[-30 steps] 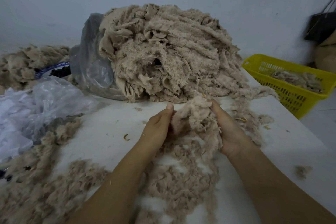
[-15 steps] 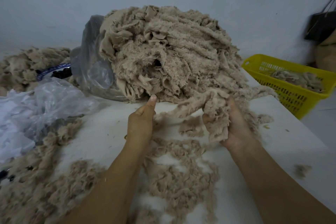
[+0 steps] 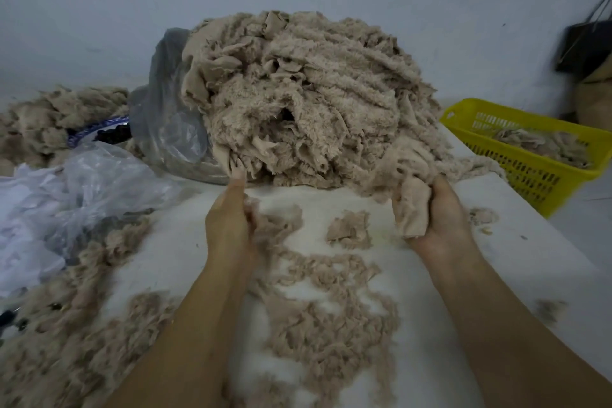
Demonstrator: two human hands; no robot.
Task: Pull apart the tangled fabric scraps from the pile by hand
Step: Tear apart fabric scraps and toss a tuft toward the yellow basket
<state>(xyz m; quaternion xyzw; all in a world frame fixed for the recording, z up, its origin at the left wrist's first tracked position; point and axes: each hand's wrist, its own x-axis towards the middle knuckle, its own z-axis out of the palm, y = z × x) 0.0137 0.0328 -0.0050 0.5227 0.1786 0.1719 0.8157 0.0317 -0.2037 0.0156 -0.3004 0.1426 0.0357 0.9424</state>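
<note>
A big pile of tangled beige fleece scraps (image 3: 298, 103) rises at the back of the white table (image 3: 430, 291), spilling out of a clear plastic bag. My right hand (image 3: 440, 219) grips a beige scrap (image 3: 409, 209) that still hangs from the pile's lower right edge. My left hand (image 3: 228, 222) is at the pile's lower left, its fingers curled round a small tuft of fleece (image 3: 265, 225); its thumb points toward the pile. A loose scrap (image 3: 349, 228) lies on the table between my hands.
Shredded fleece (image 3: 324, 318) is strewn over the table in front of me and heaped at the left (image 3: 63, 341). Crumpled clear plastic (image 3: 86, 189) lies at the left. A yellow basket (image 3: 536, 156) with scraps stands at the right, off the table's edge.
My hands have moved apart, the left to the left and the right to the right. The clump they held together has split, and a small scrap now lies between them.
</note>
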